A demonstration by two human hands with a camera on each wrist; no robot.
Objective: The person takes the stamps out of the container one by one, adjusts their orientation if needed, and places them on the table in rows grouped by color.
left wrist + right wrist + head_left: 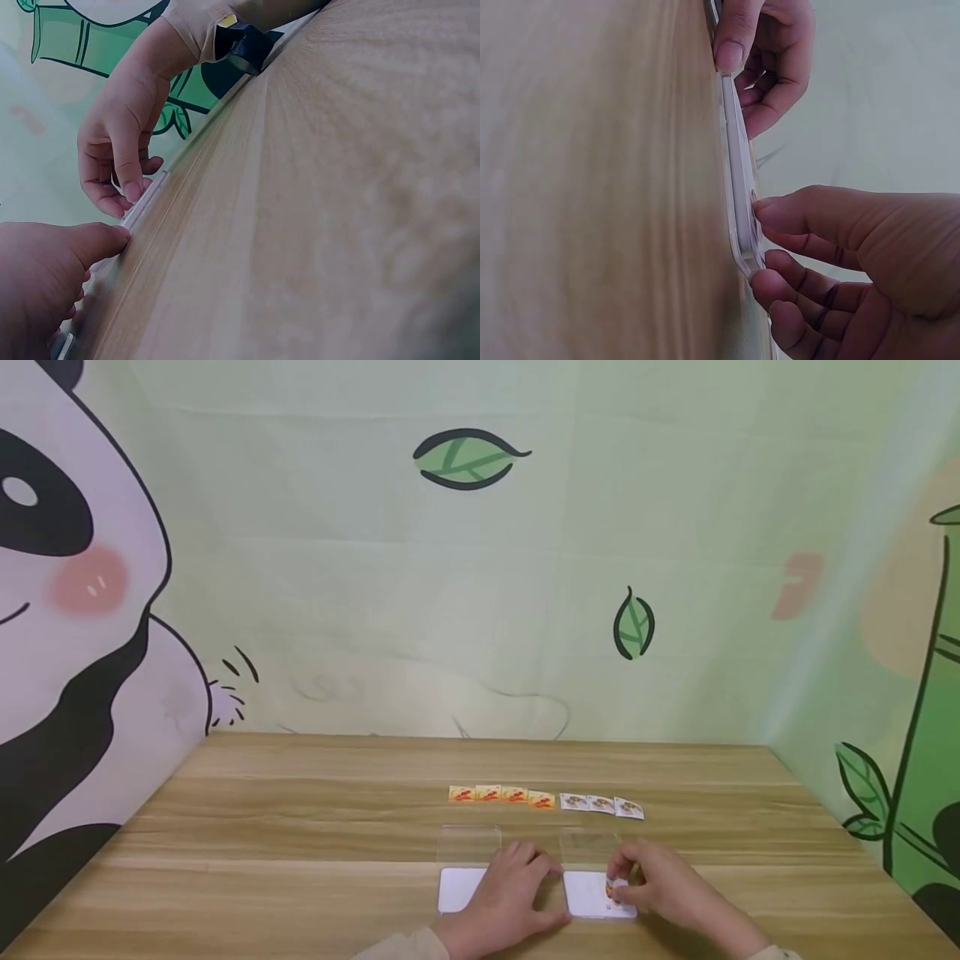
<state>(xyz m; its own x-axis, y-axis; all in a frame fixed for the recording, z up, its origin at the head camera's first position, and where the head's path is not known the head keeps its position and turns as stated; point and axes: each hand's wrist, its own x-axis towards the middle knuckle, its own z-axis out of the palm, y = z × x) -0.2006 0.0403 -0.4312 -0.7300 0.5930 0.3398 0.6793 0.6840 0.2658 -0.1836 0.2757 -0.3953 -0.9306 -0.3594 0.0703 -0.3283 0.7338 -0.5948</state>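
Note:
A clear plastic case [576, 893] with a white face lies on the table, its transparent lid [591, 841] folded back flat behind it. My left hand [504, 897] holds this case at its left end, thumb at the near corner and forefinger at the far corner. Over the case's right half, my right hand [667, 885] pinches a small colourful picture piece [610, 888] between thumb and forefinger. In the right wrist view, the right thumb [787, 215] lies against the white face. A second such case [457, 889] sits to the left, partly covered by my left hand.
Behind the cases runs a row of small pictures: several yellow-and-red ones [488, 793] on the left, three white ones [600, 803] on the right. The wooden table [300, 827] ends at a green printed backdrop [337, 568] with a panda.

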